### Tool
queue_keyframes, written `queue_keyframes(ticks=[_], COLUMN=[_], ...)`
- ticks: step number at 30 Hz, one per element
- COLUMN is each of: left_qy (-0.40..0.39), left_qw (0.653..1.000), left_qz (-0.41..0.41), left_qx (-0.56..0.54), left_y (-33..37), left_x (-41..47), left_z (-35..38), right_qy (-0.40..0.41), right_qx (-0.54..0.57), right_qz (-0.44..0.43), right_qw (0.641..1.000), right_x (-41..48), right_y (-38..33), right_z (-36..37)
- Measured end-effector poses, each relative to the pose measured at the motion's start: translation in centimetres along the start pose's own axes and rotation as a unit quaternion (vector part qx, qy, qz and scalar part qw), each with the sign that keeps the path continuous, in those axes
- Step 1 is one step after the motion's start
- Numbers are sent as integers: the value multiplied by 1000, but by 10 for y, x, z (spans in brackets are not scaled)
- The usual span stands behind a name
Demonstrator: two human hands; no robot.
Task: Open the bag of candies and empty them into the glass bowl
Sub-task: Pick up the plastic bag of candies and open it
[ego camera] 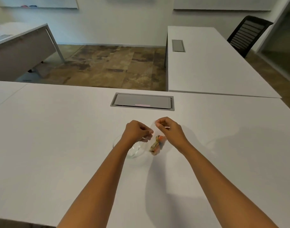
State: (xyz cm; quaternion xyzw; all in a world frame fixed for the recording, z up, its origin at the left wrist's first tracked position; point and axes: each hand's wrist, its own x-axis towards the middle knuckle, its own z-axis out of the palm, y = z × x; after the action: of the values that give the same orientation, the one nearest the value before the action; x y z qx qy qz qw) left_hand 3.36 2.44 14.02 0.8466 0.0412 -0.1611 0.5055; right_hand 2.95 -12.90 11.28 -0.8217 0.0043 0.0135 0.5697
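A clear plastic bag of candies point(156, 145) hangs just above the white table point(58, 137), with several gold, orange and blue wrapped sweets bunched at its bottom. My left hand point(137, 131) pinches the bag's top edge on the left. My right hand point(169, 129) pinches the top edge on the right, slightly higher. The glass bowl point(134, 152) stands on the table directly under my left wrist, partly hidden by it, and looks empty. The bag hangs just right of the bowl's rim.
A grey cable hatch point(142, 102) is set into the table behind my hands. A second white table point(206, 63) runs off to the right with a black chair point(246, 34) behind it. Another desk point(20, 46) stands at the far left.
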Motion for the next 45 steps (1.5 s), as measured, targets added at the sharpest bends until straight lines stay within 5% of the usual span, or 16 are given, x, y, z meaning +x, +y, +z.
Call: queue_keyframes(ticks=[5,11,24,45], left_qy=[113,169,132,117], left_qw=[987,964,922,960], left_qz=[-67,-101,-170,-170], left_qx=[-98,-178,-321,-190], left_y=[-2,3,2,-3], left_x=[-2,-9,-9,-11], left_z=[12,17,38,40], right_qy=[75,12,58,49], right_qx=[-4,8,-157,-4], right_qz=[30,66,53,227], right_qw=[997,998,985,973], right_x=[-6,-24,-32,-34], right_y=[-7,-15,-19,-5], right_z=[8,19,15,7])
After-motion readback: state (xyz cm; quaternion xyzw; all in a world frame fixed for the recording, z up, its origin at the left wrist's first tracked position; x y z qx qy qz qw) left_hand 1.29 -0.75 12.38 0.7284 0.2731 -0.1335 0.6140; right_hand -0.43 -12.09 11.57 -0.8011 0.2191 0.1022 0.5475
